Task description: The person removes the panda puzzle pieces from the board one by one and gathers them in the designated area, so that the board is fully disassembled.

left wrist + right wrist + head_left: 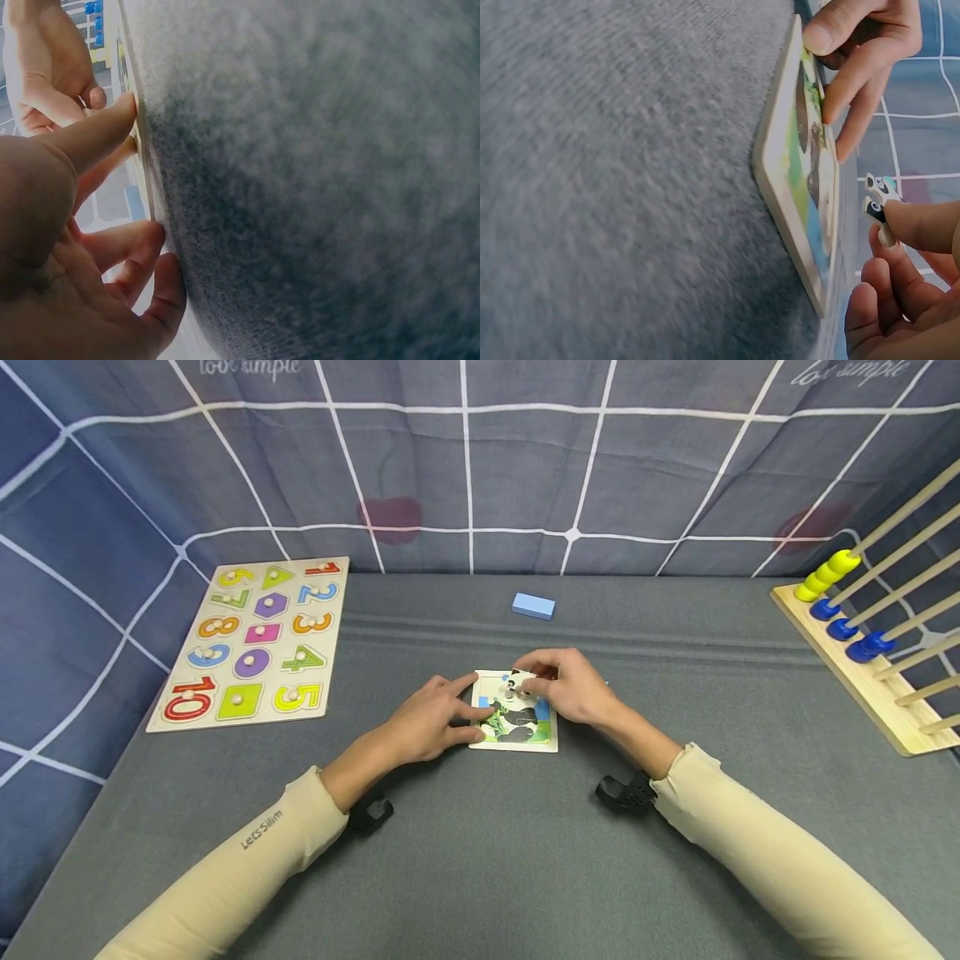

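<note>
Plainly, from the head view, the panda puzzle board (547, 737) lies flat on the grey table (480, 860), at 3 o'clock from the left hand (423, 722). That hand has its fingers spread wide, the tips resting on the board's 9 o'clock side. The right hand (576, 687) pinches the panda-face piece (516, 682) at its own 9 o'clock, over the board's 12 o'clock part; the board itself sits at about 8 o'clock from this hand. I see a blue block (533, 606) beyond, near 12 o'clock from the board, a number board (281, 706) between 9 and 10, and a bead abacus (847, 668) between 2 and 3, both well apart from it.

Over at the left wrist view, the board is a thin edge at about 1 o'clock from the left hand, the thumb tip touching it. The right hand appears at 11 o'clock; I cannot tell from this angle what it holds.

Then, in the right wrist view, the piece is held narrowly between thumb and finger, raised off the board, which lies between 10 and 11 o'clock from the right hand. The left hand touches the board's 12 o'clock end.
</note>
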The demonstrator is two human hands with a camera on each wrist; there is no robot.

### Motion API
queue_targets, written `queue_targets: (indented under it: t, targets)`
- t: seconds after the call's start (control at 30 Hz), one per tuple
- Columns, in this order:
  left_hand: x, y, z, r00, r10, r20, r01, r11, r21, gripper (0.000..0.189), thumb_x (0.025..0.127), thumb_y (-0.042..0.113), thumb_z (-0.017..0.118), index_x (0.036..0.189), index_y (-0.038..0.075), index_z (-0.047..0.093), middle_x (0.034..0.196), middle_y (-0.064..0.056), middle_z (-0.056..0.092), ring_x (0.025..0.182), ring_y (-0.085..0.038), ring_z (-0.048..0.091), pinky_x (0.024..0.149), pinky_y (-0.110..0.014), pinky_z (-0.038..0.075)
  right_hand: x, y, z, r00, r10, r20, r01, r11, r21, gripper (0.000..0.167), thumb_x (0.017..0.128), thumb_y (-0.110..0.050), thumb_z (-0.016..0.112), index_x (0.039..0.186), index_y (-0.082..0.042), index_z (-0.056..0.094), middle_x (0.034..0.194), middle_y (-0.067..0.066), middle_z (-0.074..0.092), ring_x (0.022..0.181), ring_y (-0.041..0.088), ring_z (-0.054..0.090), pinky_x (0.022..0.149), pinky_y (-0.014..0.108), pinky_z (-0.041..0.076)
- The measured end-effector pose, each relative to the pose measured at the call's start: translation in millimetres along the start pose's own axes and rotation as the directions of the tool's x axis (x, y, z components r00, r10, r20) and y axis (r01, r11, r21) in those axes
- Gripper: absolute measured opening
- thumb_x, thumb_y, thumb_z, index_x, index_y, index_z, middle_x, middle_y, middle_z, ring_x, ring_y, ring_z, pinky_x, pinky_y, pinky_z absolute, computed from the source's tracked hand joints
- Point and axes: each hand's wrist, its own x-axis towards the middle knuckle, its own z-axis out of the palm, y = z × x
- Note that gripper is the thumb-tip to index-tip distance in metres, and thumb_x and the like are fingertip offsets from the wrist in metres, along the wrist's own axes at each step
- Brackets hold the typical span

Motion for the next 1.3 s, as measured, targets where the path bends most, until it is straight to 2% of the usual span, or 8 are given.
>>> queue_targets:
  t: [0.23, 0.6, 1.0, 1.3]
  targets:
    - [-0.4, 0.0, -0.2, 1.0, -0.005, -0.002, 0.005, 1.0, 0.0, 0.04, 0.094, 0.033, 0.069, 0.132, 0.023, 0.065, 0.155, -0.021, 0.032, 0.119, -0.035, 0.047, 0.095, -0.051, 0.043, -7.8, -2, -11, 1.0, 0.001, 0.004, -0.001, 1.0, 0.017, 0.023, 0.09, -0.003, 0.069, 0.113, -0.002, 0.072, 0.087, 0.008, 0.065, 0.078, 0.021, 0.057, 0.07, 0.034, 0.045]
    - [-1.8, 2.0, 0.7, 1.0, -0.006, -0.015, 0.006, 1.0, 0.001, 0.04, 0.093, 0.032, 0.07, 0.132, 0.022, 0.066, 0.156, -0.02, 0.032, 0.121, -0.036, 0.047, 0.096, -0.056, 0.042, -32.8, 7, -31, 0.999, 0.003, -0.032, -0.004, 0.999, -0.04, 0.018, 0.091, -0.006, 0.069, 0.108, -0.006, 0.074, 0.09, 0.005, 0.067, 0.08, 0.02, 0.056, 0.07, 0.031, 0.045]
    - [-2.1, 1.8, 1.6, 1.0, -0.016, -0.013, 0.016, 1.0, -0.01, 0.04, 0.094, 0.032, 0.069, 0.132, 0.021, 0.066, 0.156, -0.02, 0.032, 0.121, -0.036, 0.046, 0.096, -0.054, 0.042, -59.0, 31, -64, 0.996, 0.048, -0.071, -0.055, 0.993, -0.108, 0.018, 0.094, -0.008, 0.067, 0.111, -0.008, 0.074, 0.094, 0.007, 0.067, 0.08, 0.02, 0.056, 0.067, 0.027, 0.045]
    - [-1.4, 2.5, 1.7, 1.0, -0.013, -0.014, 0.013, 1.0, -0.002, 0.039, 0.094, 0.032, 0.069, 0.132, 0.021, 0.066, 0.156, -0.019, 0.032, 0.123, -0.036, 0.046, 0.096, -0.054, 0.042, -70.6, 51, -83, 0.99, 0.094, -0.102, -0.105, 0.988, -0.111, 0.02, 0.095, -0.009, 0.067, 0.114, -0.003, 0.071, 0.091, 0.01, 0.063, 0.077, 0.015, 0.053, 0.065, 0.024, 0.043]
